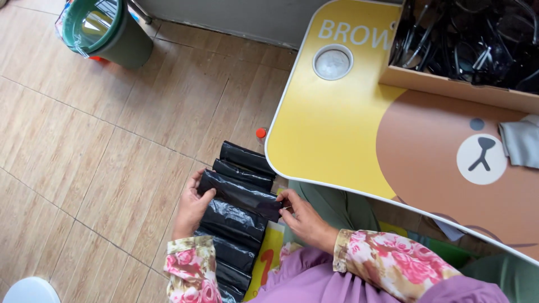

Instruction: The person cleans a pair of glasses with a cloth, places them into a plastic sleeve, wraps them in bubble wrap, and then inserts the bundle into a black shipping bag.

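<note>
Open floor (101,168) leftward; table (331,134) blocks right.

the lower end of the row of black pouches (238,224) runs under the floral sleeve (191,269) and off the bottom edge, so their count cannot be told. the right hand (303,216) covers one end of the pouch it grips, and the left hand (193,205) covers the other end. the cardboard box (455,87) at the desk's far right corner is cut by the top and right edges; its dark contents are a tangle too jumbled to name. the grey cloth (522,143) is cut by the right edge. the desk (331,129) hides most of a small orange-capped thing (261,133) at its left edge. the green bucket (106,31) is cut at the top edge, a white round object (31,292) at the bottom-left corner.
</note>
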